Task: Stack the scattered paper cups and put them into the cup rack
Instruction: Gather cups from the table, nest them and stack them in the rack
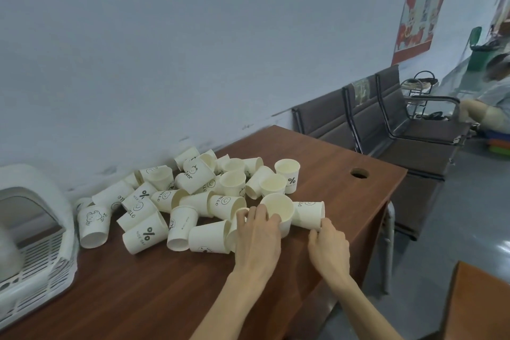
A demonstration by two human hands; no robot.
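Step in hand, as judged: the first gathering of cups, with no stack visible yet and nothing seen in the rack.

The left hand (258, 232) is grasping an upright cup (278, 211) at the near right edge of the pile, fingers curled over its near rim and wall. The right hand (328, 243) is pinching the rim of a lying cup (309, 214), which is lying on its side just right of the upright one and touching it, mouth toward the near right.

The pile (193, 196) is spreading across the far middle of the table (165, 292), most cups tipped over, several standing, one inverted at the left. The rack (36, 265) is sitting at the left edge of the table, well apart from both hands.

Next move, as judged: the lying cup is needing to be turned so that its base is pointing into the upright cup's mouth, then pushed in straight; a skewed entry could be crushing the rim.

Materials: the cups are thin cream paper, tapered, with rolled rims and dark printed marks; they are likely light and easily dented. The table is brown wood-grain laminate, smooth, with a round cable hole at the far right. The rack is white plastic with a slotted floor and a curved hood.
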